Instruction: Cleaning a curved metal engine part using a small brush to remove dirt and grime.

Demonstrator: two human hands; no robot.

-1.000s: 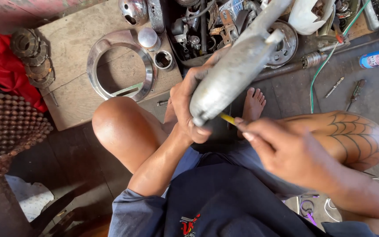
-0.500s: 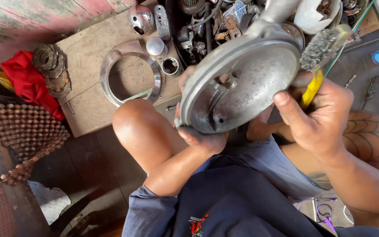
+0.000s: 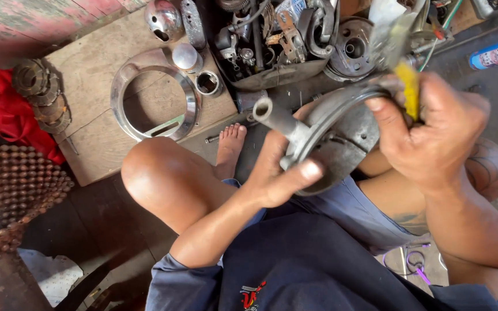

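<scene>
Your left hand point(image 3: 278, 178) clenches the round grey metal housing point(image 3: 335, 144), now tilted edge-on where its face showed before. Your right hand point(image 3: 433, 138) grasps the yellow-handled brush point(image 3: 407, 86) against its rim.

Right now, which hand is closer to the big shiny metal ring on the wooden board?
Left. The left hand grips the round grey metal cover just right of the shiny metal ring; the right hand, holding a yellow-handled brush, is farther right.

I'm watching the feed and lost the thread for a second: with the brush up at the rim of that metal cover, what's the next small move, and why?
Probably draw the yellow-handled brush along the rim. The left hand grips the round metal cover by its tube, thumb pressed on the edge, tilted edge-up toward the camera. The right hand holds the brush at the upper rim, so that edge is exposed and steady. The bristles are blurred.
</scene>
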